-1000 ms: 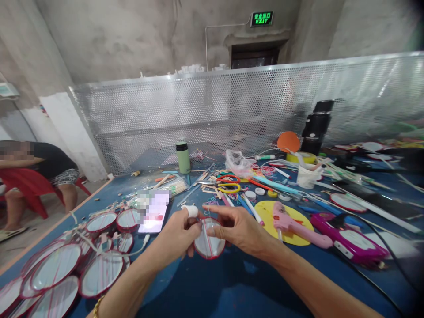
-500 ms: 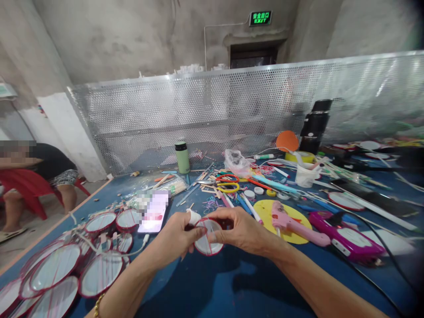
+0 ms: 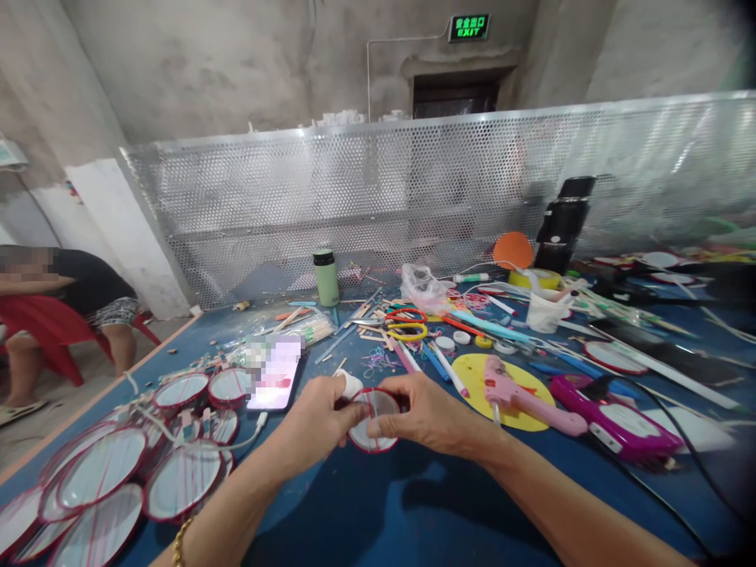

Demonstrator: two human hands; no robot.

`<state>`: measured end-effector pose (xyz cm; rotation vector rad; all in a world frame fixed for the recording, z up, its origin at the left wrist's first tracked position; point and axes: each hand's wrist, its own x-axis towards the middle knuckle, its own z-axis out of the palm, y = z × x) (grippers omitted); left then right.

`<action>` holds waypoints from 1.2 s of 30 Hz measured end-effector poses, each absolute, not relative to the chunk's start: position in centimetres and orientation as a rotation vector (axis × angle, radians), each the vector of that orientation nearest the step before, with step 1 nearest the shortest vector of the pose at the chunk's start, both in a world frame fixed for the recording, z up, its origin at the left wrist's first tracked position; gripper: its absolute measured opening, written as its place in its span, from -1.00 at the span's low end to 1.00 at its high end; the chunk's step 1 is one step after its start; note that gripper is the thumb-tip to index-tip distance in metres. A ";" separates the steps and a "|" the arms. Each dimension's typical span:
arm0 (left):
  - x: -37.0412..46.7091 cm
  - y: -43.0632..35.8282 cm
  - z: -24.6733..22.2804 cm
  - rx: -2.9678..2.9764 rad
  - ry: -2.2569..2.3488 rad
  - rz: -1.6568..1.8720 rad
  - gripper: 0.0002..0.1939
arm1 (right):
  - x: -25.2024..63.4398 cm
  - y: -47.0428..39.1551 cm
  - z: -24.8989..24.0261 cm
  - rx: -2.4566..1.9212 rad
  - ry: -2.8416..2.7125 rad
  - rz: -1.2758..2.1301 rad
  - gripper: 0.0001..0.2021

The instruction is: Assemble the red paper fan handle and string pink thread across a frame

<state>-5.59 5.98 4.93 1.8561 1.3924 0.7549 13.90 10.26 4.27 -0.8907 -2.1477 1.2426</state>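
A small round disc with a red rim and a pale, translucent face (image 3: 383, 445) is held between both hands above the blue table. My left hand (image 3: 319, 413) grips its left edge, the thumb lying on the face. A white wrap or cover (image 3: 350, 385) shows at one of that hand's fingers. On the opposite side, my right hand (image 3: 428, 409) pinches the disc with thumb and fingers. The fingers behind the disc are mostly hidden. Larger red-rimmed discs (image 3: 183, 480) with streaked faces lie piled left of my left forearm.
A lit phone (image 3: 277, 374) with a white cable lies left of my hands. To the right are a pink glue gun (image 3: 525, 398) on a yellow disc and a purple device (image 3: 620, 425). Scissors (image 3: 407, 324), pens and sticks litter the middle. A person (image 3: 88, 295) sits at far left.
The red line across the small disc's face stood out before and is hardly visible now. Both hands keep their hold, with only slight shifts in the fingers and the view.
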 end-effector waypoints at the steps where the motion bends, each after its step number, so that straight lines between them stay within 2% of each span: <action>1: -5.5 5.9 5.0 1.871 1.397 0.789 -0.72 | 13.9 10.2 4.3 -0.904 -2.132 1.264 -0.61; 6: -5.6 5.9 5.3 1.799 1.347 0.958 -0.72 | 13.3 9.7 4.2 -0.777 -1.979 1.587 -0.55; 13: -6.9 6.4 6.2 1.778 1.311 1.045 -0.73 | 12.1 8.9 4.1 -0.753 -1.804 1.632 -0.53; 16: -7.3 6.4 6.5 1.708 1.341 1.109 -0.74 | 11.8 8.5 4.2 -0.660 -1.717 1.717 -0.60; 21: -7.7 6.4 6.7 1.663 1.368 1.172 -0.76 | 11.5 8.3 3.9 -0.541 -1.475 1.916 -0.81; 36: -7.9 6.8 6.0 1.788 1.343 1.091 -0.73 | 11.2 8.4 3.7 -0.646 -1.557 1.780 -0.79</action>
